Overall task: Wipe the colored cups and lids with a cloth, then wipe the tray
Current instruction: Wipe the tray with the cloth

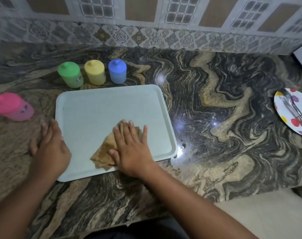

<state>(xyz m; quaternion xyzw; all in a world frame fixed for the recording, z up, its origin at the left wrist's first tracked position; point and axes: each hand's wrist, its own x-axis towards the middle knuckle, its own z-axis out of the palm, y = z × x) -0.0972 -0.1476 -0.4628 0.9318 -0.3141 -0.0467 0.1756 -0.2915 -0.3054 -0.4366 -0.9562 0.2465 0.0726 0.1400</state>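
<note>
- Four lidded cups (95, 72) stand off the tray (101, 107).
- Right hand (131, 149), fingers spread flat, presses the cloth (104, 152) on the tray's near part.
- Left hand (51, 146) lies open on the tray's left edge.

At the upper left of the frame stand a green cup (71, 74), a yellow cup (95, 72) and a blue cup (117, 71); a pink cup (12, 106) sits at the far left. The tray (101, 107) in the middle is pale grey-white, with a tan-brown cloth (104, 151) on it. The counter (215, 100) swirls black, grey and gold. At the right edge, a white plate (292, 112) carries red, yellow and purple dots.
</note>
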